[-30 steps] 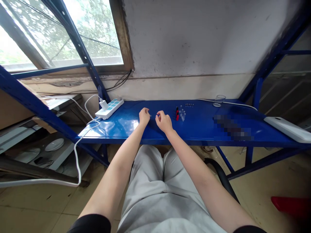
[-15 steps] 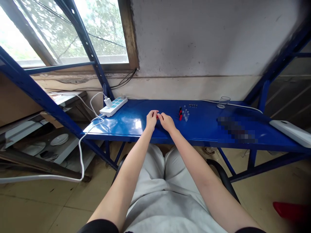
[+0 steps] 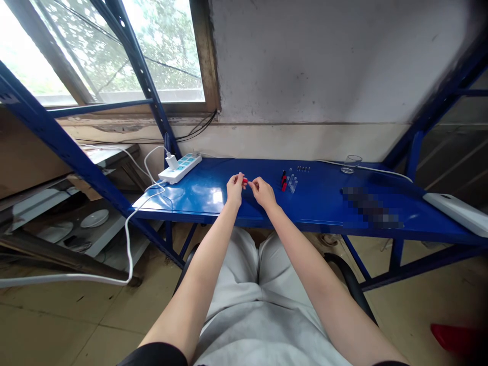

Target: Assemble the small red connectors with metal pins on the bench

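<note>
Above the blue table [image 3: 190, 195], my left hand [image 3: 235, 190] is closed on a small red cylinder [image 3: 245, 181], whose end pokes out between thumb and fingers toward the right. My right hand [image 3: 264, 193] is held in a pinch close beside that end; whatever lies between its fingertips is too small to make out. Just right of my hands stand small red and black pieces [image 3: 284, 186], with several clear tubes [image 3: 293, 183] grouped next to them. Farther back, a row of tiny metallic-looking parts [image 3: 304, 169] lies on the table.
A white power strip [image 3: 180, 169] with a plugged-in charger sits at the table's left end. Toward the right are a clear glass [image 3: 351, 163], a blurred-out dark object [image 3: 369, 207] and a white device [image 3: 456, 212]. Blue metal uprights [image 3: 147, 84] frame both sides.
My hands have drawn slightly apart at the fingertips. More of the red cylinder now shows, in my left hand. The view has shifted a little; the things on the table look unmoved.
</note>
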`<act>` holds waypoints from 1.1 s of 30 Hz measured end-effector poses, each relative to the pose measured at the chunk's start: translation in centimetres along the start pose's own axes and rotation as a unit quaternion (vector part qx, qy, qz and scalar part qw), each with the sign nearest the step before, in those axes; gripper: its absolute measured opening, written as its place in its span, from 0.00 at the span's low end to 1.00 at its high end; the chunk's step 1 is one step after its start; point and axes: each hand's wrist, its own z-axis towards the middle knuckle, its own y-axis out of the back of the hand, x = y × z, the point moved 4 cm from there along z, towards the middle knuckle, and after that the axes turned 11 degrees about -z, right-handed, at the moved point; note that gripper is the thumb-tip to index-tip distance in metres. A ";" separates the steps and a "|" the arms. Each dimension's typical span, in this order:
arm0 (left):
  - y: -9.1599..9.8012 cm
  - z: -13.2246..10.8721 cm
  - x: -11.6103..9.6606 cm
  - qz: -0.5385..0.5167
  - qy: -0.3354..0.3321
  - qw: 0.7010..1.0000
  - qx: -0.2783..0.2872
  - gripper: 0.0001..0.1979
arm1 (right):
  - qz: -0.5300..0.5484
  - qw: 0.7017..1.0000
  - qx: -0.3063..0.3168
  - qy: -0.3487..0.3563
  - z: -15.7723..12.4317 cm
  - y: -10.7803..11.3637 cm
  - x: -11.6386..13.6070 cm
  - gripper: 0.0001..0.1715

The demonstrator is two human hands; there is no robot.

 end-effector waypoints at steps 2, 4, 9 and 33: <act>-0.2 0.0 0.0 -0.050 0.013 0.999 0.012 0.11 | 0.006 1.000 -0.012 -0.015 0.0 -0.1 -0.3 0.13; -0.4 0.0 0.0 -0.086 0.027 0.996 0.029 0.12 | 0.012 0.999 -0.025 -0.025 0.0 -0.2 -0.6 0.12; -0.8 -0.2 0.3 -0.094 0.058 0.992 0.063 0.13 | 0.024 0.998 -0.045 -0.025 0.0 0.0 -0.8 0.11; 0.5 -0.4 -0.9 0.034 -0.047 0.998 -0.032 0.17 | -0.014 0.999 -0.035 -0.008 -0.2 0.5 0.0 0.14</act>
